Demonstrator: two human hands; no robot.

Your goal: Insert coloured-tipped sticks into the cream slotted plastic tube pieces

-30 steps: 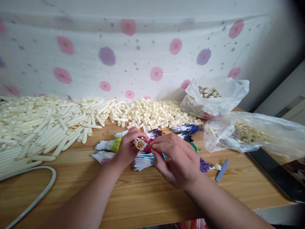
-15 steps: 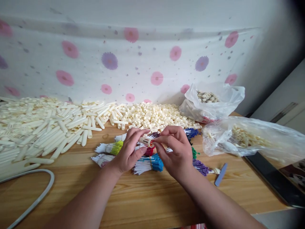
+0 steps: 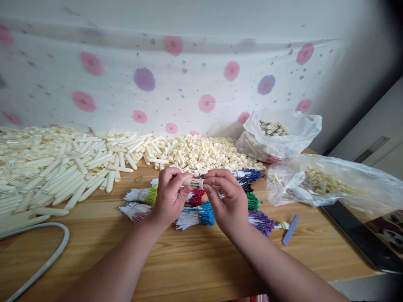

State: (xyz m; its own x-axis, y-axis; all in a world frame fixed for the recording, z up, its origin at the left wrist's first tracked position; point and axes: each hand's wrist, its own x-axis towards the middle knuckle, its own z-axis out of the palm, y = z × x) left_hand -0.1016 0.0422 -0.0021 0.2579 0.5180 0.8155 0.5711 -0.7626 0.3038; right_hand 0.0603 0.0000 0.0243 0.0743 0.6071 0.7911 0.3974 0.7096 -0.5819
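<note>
A cream slotted plastic pen sleeve (image 3: 193, 183) is held level between my two hands, above the bundles of pen refills. My left hand (image 3: 171, 195) pinches its left end between thumb and fingers. At the right end, the thumb and fingertips of my right hand (image 3: 228, 201) close round the rim; whether a small part sits inside is hidden. Just below lie a blue-tipped refill bundle (image 3: 201, 214) and a red one (image 3: 195, 196). Yellow-tipped refills (image 3: 141, 195) lie by my left hand, purple ones (image 3: 262, 222) by my right wrist.
Long cream pen barrels (image 3: 91, 163) are heaped at the left, short slotted sleeves (image 3: 204, 151) at the back. Plastic bags of small parts (image 3: 277, 138) stand at the right. A lilac flat stick (image 3: 290, 230), a dark phone-like slab (image 3: 352, 235) and a white cable (image 3: 63, 239) lie about.
The sleeve has turned from showing its open end to lying level, side-on. My right fingers, which held something red at its opening, now close on its right end.
</note>
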